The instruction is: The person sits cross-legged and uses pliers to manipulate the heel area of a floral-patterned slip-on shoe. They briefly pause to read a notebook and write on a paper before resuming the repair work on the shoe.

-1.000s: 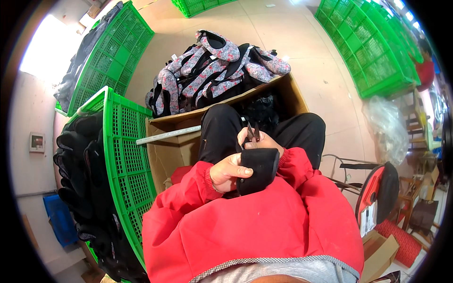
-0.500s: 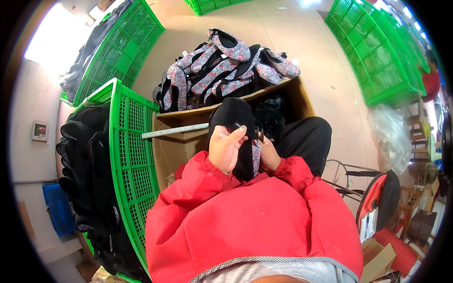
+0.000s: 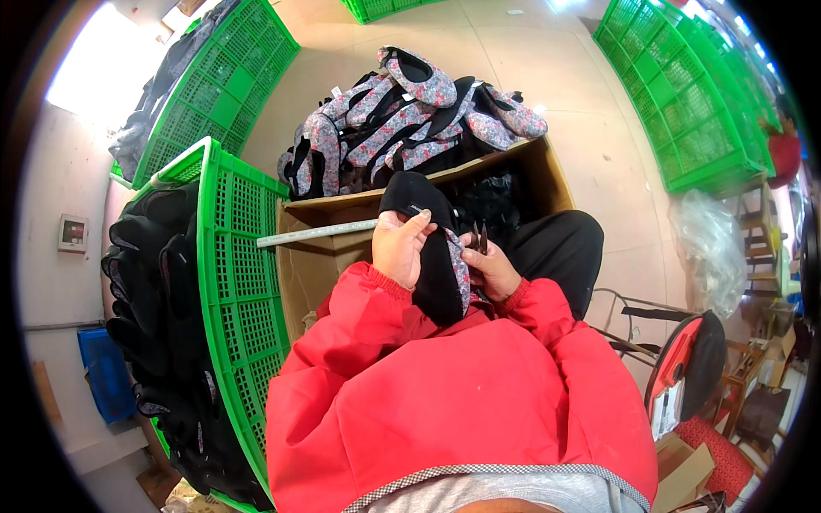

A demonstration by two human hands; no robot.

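Note:
A slipper (image 3: 438, 278) with a black side turned up and a floral edge along its right is held over my lap. My left hand (image 3: 398, 250) is closed on its left side, thumb lying across the black fabric near a small pale label. At the slipper's right edge is my right hand (image 3: 493, 267), fingertips against the floral fabric. Small dark thread snips (image 3: 480, 237) are gripped in that same hand, blades pointing up and away from the slipper. The snips' handles are hidden in my palm.
An open cardboard box (image 3: 558, 175) stands before me, with floral slippers (image 3: 410, 128) heaped beyond it. A pale bar (image 3: 316, 232) crosses its left part. On my left, a green crate (image 3: 244, 282) holds black slippers (image 3: 145, 282). More green crates (image 3: 676, 103) stand farther off.
My right hand has moved slightly up and right, and the snips' blades now show apart from the slipper. The slipper has tilted a little, showing more floral edge; my left hand keeps its hold.

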